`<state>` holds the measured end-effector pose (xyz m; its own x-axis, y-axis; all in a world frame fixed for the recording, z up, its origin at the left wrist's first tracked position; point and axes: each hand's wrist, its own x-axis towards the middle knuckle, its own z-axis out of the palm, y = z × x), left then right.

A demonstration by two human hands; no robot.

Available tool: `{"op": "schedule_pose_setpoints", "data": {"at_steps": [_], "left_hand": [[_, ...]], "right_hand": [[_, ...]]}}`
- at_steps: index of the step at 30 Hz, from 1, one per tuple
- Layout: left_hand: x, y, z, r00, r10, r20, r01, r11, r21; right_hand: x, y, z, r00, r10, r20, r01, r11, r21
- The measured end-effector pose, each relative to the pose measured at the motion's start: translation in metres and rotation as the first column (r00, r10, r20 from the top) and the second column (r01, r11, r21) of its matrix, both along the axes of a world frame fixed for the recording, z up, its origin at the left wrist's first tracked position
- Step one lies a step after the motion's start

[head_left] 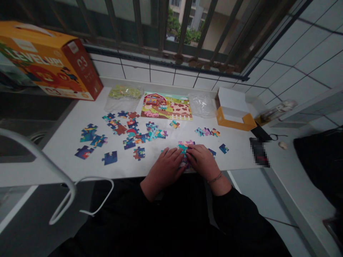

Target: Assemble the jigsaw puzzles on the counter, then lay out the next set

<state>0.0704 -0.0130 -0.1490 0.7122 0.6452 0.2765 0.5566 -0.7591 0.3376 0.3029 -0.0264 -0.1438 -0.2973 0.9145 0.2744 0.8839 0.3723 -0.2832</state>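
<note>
My left hand (166, 168) and my right hand (204, 161) meet at the counter's front edge over a partly joined set of jigsaw puzzle pieces (185, 143) in pink, teal and purple. The fingers of both hands are bent and closed on these pieces, covering much of them. Under the right hand's outer side, a dark blue puzzle piece (212, 152) shows in part. Another blue piece (224, 148) lies farther right. To the left are a single piece (139, 153) and a joined teal cluster (152, 131).
Several more pieces (116, 126) are spread leftward. Behind them lie a farm picture (166, 106), a plastic bag of pieces (125, 93) and clear plastic wrap (202, 104). An open yellow box (235, 119) stands right, an orange carton (80, 71) back left. A white curved tube (59, 175) crosses front left.
</note>
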Motion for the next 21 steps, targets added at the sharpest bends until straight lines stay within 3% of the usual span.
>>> {"op": "schedule_pose_setpoints", "data": {"at_steps": [9,15,21], "left_hand": [[0.0,-0.001,0.001,1.0,0.009,-0.028,-0.008,1.0,0.008],[-0.001,0.001,-0.003,0.999,0.001,-0.035,-0.001,1.0,0.023],[-0.001,0.001,-0.001,0.999,0.002,-0.043,-0.001,1.0,0.015]], "right_hand": [[0.012,-0.002,0.014,0.996,0.01,-0.09,-0.012,1.0,-0.025],[0.017,-0.015,0.026,0.979,0.167,-0.115,-0.187,0.963,-0.193],[0.014,-0.012,0.025,0.99,0.086,-0.112,-0.114,0.953,-0.28]]}}
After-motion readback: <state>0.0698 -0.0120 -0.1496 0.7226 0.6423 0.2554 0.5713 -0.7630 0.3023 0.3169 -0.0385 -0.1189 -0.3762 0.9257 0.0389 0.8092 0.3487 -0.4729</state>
